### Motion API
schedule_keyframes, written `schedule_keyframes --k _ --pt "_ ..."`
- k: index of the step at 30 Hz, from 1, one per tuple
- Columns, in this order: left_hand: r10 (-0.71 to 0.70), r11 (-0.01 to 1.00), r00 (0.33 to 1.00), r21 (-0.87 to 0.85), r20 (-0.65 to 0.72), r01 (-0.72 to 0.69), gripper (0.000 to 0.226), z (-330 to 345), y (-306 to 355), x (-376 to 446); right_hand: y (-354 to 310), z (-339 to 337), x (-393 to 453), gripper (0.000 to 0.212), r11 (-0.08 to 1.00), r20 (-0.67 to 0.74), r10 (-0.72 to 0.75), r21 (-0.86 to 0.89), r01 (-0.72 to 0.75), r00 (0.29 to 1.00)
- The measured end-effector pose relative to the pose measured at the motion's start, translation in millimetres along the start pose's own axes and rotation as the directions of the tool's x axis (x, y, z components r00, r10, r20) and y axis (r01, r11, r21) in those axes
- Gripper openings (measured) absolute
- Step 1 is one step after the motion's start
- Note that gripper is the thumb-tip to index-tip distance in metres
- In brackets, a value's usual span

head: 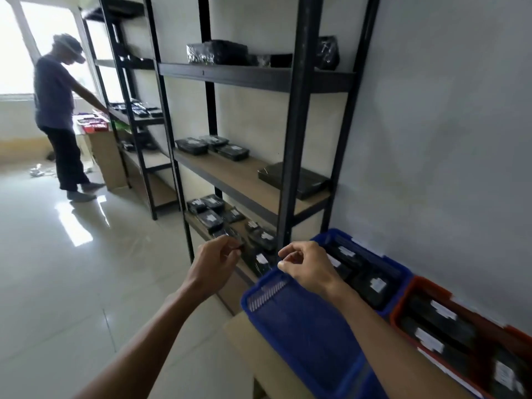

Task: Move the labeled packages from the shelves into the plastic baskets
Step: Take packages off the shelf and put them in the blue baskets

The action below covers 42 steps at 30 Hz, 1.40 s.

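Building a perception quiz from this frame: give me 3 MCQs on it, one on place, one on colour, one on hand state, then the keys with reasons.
1. Where does the blue basket sit?
A. top shelf
B. on a cardboard box
C. bare floor

2. What colour is the basket to the right of the blue one?
A. red
B. green
C. white

3. What is in the right hand?
A. a package
B. a basket rim
C. nothing

Key:
1 B, the cardboard box shows under it.
2 A, the red basket adjoins it.
3 C, curled fingers, nothing gripped.
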State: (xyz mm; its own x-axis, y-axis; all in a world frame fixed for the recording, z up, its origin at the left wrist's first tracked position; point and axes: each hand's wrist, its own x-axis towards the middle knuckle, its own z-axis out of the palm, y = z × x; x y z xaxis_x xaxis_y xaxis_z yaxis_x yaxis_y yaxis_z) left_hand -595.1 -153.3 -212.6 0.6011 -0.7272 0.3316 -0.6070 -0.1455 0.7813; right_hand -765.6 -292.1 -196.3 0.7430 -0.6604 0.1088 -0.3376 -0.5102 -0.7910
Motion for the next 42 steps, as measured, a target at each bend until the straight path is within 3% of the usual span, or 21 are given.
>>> schedule_keyframes --k 3,7,17,24,31,42 --pt "0.011 1.0 1.0 0.016 0.029 -0.011 0.029 -41 -16 32 -36 20 39 0.018 0.999 -0.028 -0.038 0.007 0.038 0.999" --pt "0.056 0.997 0.996 0.056 0.074 -0.06 0.009 -92 -32 79 -79 44 89 0.018 0.996 -0.056 -0.086 0.012 0.087 0.995" --pt "-0.021 0.994 0.996 -0.105 0.084 0.03 0.014 -171 -71 191 -137 94 212 0.016 0.989 -0.072 -0.148 -0.012 0.148 0.986" --pt "-0.015 1.0 0.996 -0.026 0.085 0.017 0.015 -182 -129 291 -142 140 342 0.017 0.983 -0.045 -0.181 0.002 0.182 0.982" --pt "-0.077 0.997 0.989 -0.012 0.129 0.079 0.02 -180 -194 423 -126 160 486 0.016 0.994 0.006 -0.11 0.031 0.109 0.994" --pt "-0.292 0.942 0.956 -0.162 0.034 0.294 0.021 -158 -304 565 -80 188 633 0.014 1.0 0.047 -0.006 0.001 0.006 0.999"
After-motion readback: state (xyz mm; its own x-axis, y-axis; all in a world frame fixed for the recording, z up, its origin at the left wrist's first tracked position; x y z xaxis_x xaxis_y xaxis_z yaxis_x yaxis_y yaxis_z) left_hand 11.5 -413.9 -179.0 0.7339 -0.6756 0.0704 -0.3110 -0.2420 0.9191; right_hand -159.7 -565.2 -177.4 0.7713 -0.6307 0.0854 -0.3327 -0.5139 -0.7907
